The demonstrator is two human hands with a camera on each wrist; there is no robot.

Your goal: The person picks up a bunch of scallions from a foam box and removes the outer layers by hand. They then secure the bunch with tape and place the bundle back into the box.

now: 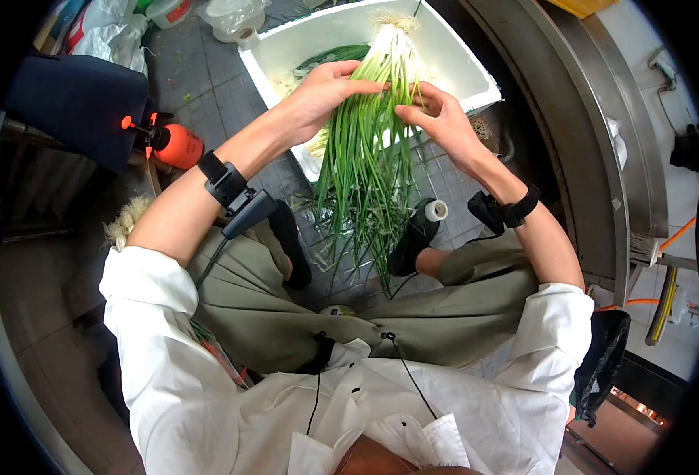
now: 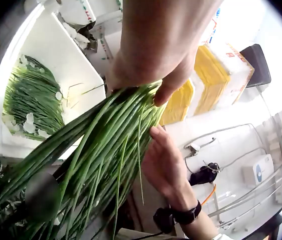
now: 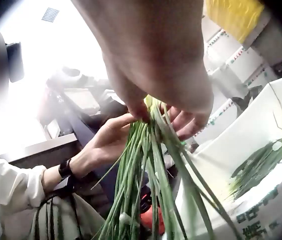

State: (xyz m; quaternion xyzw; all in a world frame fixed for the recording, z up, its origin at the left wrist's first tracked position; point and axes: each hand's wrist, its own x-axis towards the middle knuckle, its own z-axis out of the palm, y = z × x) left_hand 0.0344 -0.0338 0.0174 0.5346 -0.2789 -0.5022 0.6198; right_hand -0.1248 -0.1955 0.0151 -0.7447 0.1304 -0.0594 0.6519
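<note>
A bunch of scallions [image 1: 369, 119] hangs over the white foam box, pale root ends at the far side, long green leaves drooping toward the person's feet. My left hand [image 1: 325, 96] grips the bunch from the left, thumb laid across the stalks. From the other side my right hand [image 1: 444, 123] pinches stalks at the bunch's edge between thumb and fingers. In the right wrist view, the right hand [image 3: 166, 95] partly hides the upper stalks. More scallions [image 2: 33, 95] lie inside the foam box [image 2: 78, 60] with bits of ice, seen in the left wrist view.
Loose green leaves [image 1: 349, 229] litter the floor between the shoes. An orange spray bottle [image 1: 177, 146] stands at the left. Along the right runs a metal counter [image 1: 583, 119]. Yellow-taped foam boxes [image 2: 211, 75] are stacked beyond.
</note>
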